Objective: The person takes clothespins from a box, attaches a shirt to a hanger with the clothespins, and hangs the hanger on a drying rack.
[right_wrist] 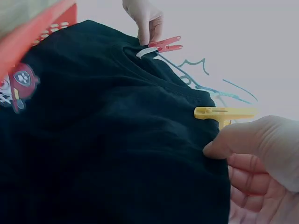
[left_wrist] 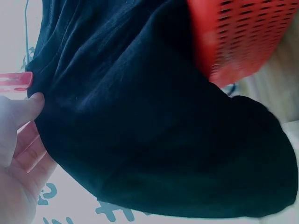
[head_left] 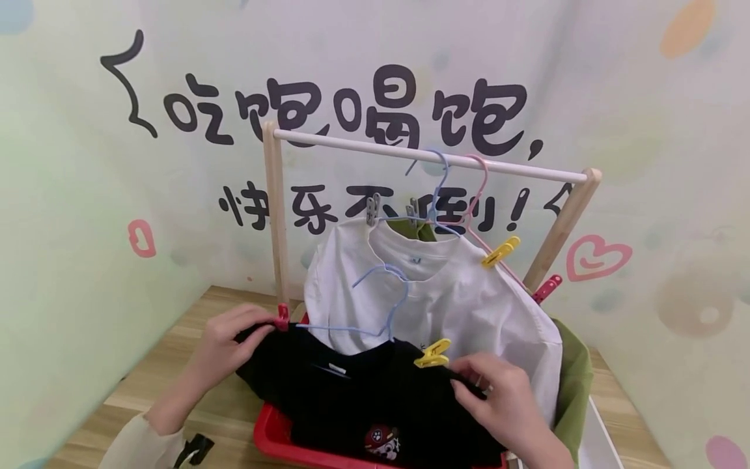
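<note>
A black T-shirt (head_left: 346, 397) with a cartoon dog print hangs on a blue hanger (head_left: 397, 312), held up in front of a white T-shirt. My left hand (head_left: 231, 339) pinches one shoulder of it, right beside a red clothespin (head_left: 282, 317). At the other shoulder my right hand (head_left: 504, 397) pinches the fabric between thumb and fingers, close to a yellow clothespin (head_left: 433, 354). In the left wrist view the black sleeve (left_wrist: 187, 154) drapes down below the left thumb. Both clothespins show in the right wrist view, clipped on the shirt's shoulders.
Behind stands a wooden rack with a white rod (head_left: 363, 146). On it hang a white T-shirt (head_left: 469, 306) and a green garment (head_left: 574, 374), with grey, yellow and red clothespins. A red basket (head_left: 272, 433) sits under the black shirt on the wood-patterned table (head_left: 152, 365).
</note>
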Motion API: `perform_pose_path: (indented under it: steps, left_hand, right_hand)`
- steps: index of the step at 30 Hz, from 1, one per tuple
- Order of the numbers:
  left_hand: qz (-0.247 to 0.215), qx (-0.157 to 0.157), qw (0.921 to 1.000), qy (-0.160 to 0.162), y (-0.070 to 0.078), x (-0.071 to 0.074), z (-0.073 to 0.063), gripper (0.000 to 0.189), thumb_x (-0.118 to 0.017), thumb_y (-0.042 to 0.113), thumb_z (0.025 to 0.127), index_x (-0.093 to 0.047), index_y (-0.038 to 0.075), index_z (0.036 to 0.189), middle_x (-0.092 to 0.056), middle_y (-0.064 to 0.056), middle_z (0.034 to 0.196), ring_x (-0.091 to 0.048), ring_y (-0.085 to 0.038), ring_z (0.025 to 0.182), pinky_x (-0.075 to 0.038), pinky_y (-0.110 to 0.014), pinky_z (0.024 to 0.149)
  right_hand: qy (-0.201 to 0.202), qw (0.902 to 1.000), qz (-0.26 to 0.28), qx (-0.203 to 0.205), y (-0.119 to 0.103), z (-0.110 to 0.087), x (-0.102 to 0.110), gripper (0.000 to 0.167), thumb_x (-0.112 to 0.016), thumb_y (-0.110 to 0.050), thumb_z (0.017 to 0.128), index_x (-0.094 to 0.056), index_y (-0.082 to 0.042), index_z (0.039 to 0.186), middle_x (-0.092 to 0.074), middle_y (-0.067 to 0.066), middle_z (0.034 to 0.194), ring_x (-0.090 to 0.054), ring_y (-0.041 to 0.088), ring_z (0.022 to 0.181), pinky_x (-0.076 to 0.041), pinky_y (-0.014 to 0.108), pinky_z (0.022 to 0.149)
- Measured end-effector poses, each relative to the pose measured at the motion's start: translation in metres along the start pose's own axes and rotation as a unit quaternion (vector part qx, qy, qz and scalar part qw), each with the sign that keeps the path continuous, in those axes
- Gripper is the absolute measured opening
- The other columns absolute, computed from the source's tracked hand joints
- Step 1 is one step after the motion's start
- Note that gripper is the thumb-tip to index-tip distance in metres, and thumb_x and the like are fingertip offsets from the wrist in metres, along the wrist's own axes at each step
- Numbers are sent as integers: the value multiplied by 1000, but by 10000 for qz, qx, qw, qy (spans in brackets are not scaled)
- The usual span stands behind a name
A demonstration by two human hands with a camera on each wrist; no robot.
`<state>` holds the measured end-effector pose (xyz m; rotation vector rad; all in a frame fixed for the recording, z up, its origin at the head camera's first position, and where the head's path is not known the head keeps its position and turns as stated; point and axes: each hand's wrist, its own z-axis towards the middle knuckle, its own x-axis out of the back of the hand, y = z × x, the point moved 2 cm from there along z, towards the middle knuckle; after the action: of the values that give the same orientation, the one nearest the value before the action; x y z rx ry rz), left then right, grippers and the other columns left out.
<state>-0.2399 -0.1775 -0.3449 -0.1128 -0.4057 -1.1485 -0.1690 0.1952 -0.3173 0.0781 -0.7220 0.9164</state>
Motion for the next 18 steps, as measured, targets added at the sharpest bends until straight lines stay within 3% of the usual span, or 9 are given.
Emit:
perform_pose_path:
  steps: [6, 8, 11, 14, 16, 18]
  left_hand:
    - [260, -108, 9990, 352, -7, -3, 29, 38, -55, 30, 95, -69, -2, 79, -66, -11, 76, -62, -23, 67, -46, -13, 79]
    - [311, -35, 9988, 386, -8, -2, 38, 30, -60, 22, 93, -69, -3, 80, -67, -12, 77, -62, -24, 68, -46, -14, 79]
    - [463, 210, 9979, 395, -7, -1, 52, 7, -68, 2, 82, -70, -4, 83, -68, -13, 79, -63, -25, 72, -47, -17, 78]
    - [682, 389, 9958, 473, -7, -4, 67, 16, -71, -13, 70, -70, -5, 84, -68, -14, 80, -63, -26, 74, -48, -23, 77]
    - [764, 429, 9944, 593, -9, -6, 77, 19, -71, -16, 69, -70, -5, 84, -68, -14, 80, -63, -27, 74, -49, -30, 74]
    - [857, 491, 9930, 655, -13, -8, 89, 16, -71, -15, 71, -70, -6, 84, -68, -15, 80, -63, -28, 75, -49, -35, 73]
  right_hand:
    - [530, 9977, 19, 421, 0, 20, 17, 35, -73, 11, 55, -66, -12, 80, -60, -5, 71, -52, 7, 61, -40, 13, 50]
    - [669, 9968, -50, 437, -1, 28, 22, 32, -74, 11, 57, -68, -11, 80, -61, -3, 71, -53, 8, 62, -40, 15, 50]
    - [951, 9941, -339, 388, -5, 40, 29, 5, -73, -8, 76, -70, -9, 80, -64, -3, 72, -53, 8, 64, -41, 16, 53]
    - [1165, 9909, -624, 261, -9, 52, 36, 31, -61, -34, 89, -72, -7, 80, -66, 1, 74, -54, 9, 68, -42, 12, 61]
    - [1317, 9879, -766, 274, -10, 61, 40, 34, -61, -35, 90, -73, -5, 80, -67, 4, 75, -55, 13, 69, -42, 11, 67]
    - [1431, 9854, -881, 275, -10, 73, 45, 23, -69, -24, 85, -73, -2, 80, -67, 8, 75, -56, 19, 70, -42, 12, 71]
